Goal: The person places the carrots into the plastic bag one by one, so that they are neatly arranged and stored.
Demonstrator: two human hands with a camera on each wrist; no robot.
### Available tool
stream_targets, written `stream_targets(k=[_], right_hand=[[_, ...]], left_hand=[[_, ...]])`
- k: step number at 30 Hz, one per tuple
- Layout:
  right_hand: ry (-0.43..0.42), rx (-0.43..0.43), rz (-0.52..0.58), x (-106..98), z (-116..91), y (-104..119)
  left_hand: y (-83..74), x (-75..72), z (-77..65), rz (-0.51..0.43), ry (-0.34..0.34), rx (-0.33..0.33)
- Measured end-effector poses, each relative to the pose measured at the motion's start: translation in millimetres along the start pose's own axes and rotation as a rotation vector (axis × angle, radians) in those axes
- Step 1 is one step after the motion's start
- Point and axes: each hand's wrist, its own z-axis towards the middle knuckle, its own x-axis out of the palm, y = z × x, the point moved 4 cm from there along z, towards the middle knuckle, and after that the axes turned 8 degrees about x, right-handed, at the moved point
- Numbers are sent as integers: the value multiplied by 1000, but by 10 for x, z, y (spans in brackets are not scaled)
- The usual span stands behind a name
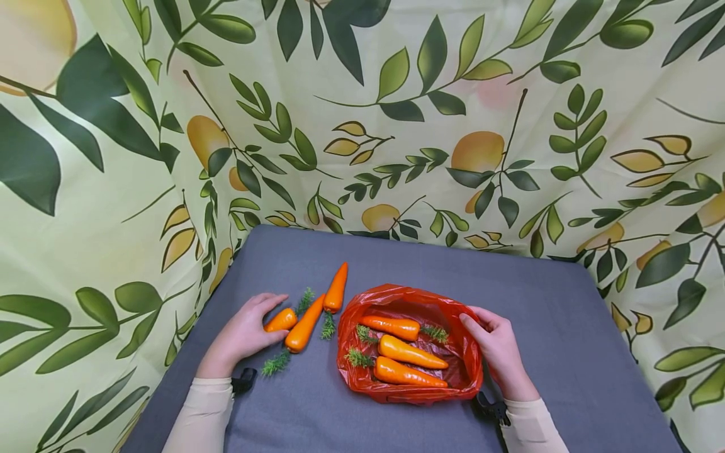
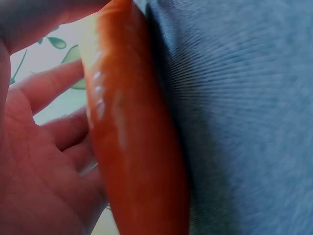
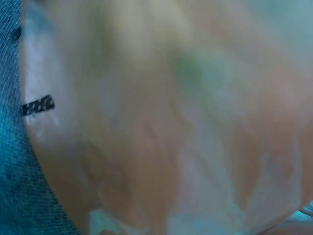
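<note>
Carrots [image 1: 411, 352], three altogether, lie inside the red bag [image 1: 391, 395].

The carrots [image 1: 304, 328] look smooth and very shiny, like plastic, and their leafy tops [image 1: 276, 363] look rough and prickly. The bag [image 1: 382, 391] looks like thin, crinkly plastic with a bright shine. Dull cloth with tiny threads covers the bench [image 1: 306, 421], the hanging sheet [image 1: 317, 113] looks like smooth, creased cloth, and the sleeves [image 1: 202, 406] look like dull cloth too.
</note>
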Motion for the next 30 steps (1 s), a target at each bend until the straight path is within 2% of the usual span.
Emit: stream_targets(k=[12,30], right_hand=[[-1,9,-7,-2,-4,4],[2,17,3,-5,-3,-10]], left_hand=[[-5,69,27,3,6,52],[-8,59,40,-13,14,59]])
